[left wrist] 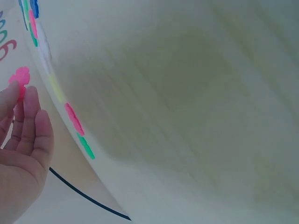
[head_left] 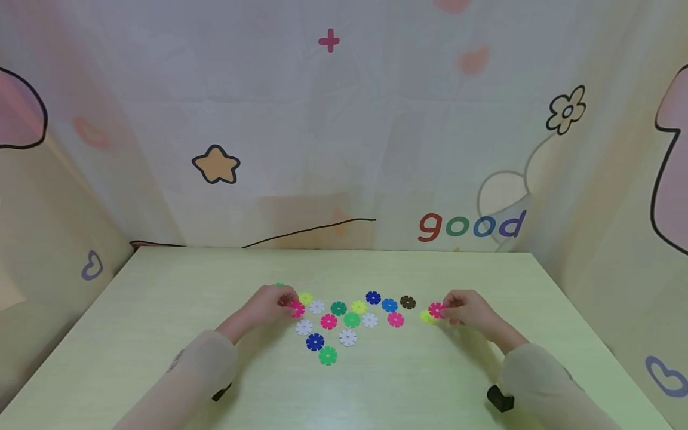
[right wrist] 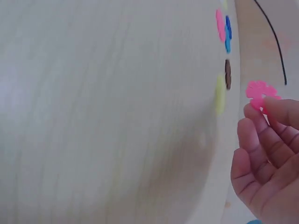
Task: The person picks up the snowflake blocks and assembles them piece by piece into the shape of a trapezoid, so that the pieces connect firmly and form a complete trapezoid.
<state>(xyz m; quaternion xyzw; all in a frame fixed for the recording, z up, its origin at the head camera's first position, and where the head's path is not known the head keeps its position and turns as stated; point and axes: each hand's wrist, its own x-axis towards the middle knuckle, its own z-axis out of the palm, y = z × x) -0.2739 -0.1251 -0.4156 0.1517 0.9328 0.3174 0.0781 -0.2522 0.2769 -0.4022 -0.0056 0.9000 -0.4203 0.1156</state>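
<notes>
Between thumb and fingertips my left hand (head_left: 273,304) pinches a pink notched plastic disc (left wrist: 21,77), raised above the table in the left wrist view. My right hand (head_left: 469,310) pinches another pink notched disc (right wrist: 260,94) by its edge, its other fingers loosely curled. Below that disc lies a yellow disc (head_left: 427,318). Near the left hand are a yellow disc (head_left: 306,298) and a white disc (head_left: 303,327); a green disc (head_left: 279,285) is mostly hidden behind that hand. A brown disc (head_left: 408,302) lies left of the right hand.
Several more flat discs lie spread between the hands, among them a dark blue disc (head_left: 315,341), a light green disc (head_left: 328,356) and a pink disc (head_left: 395,319). The pale wooden table (head_left: 408,382) ends at a printed curtain (head_left: 301,131) behind and at both sides.
</notes>
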